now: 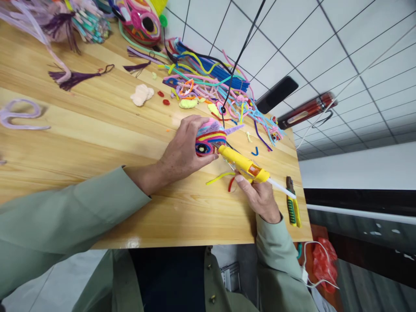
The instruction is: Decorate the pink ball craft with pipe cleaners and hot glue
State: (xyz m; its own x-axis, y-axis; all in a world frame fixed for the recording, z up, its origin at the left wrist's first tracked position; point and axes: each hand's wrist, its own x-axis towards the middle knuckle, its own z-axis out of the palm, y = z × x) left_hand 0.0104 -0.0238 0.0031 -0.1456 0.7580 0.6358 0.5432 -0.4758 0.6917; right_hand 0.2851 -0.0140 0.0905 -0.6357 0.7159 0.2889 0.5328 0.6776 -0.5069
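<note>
My left hand [183, 151] is closed around a small colourful figure [211, 135] made of pink, blue, yellow and red strips, with a round black-and-white eye. A lilac point sticks out from its right side. My right hand [260, 197] grips a yellow glue gun [245, 164], its nozzle at the figure's right edge. A white glue stick [281, 188] protrudes from the rear of the gun. Below the figure, a yellow strip [219, 177] and a short red strip [231, 184] lie on the wooden table [195, 216].
Pipe cleaners [208, 82] lie heaped behind my hands. A larger colourful mask [143, 21] and purple tassels [76, 78] are at the back left. Pliers [292, 203] lie near the right edge, below a black phone [276, 94] and red cylinder [305, 111]. A dark cord hangs overhead.
</note>
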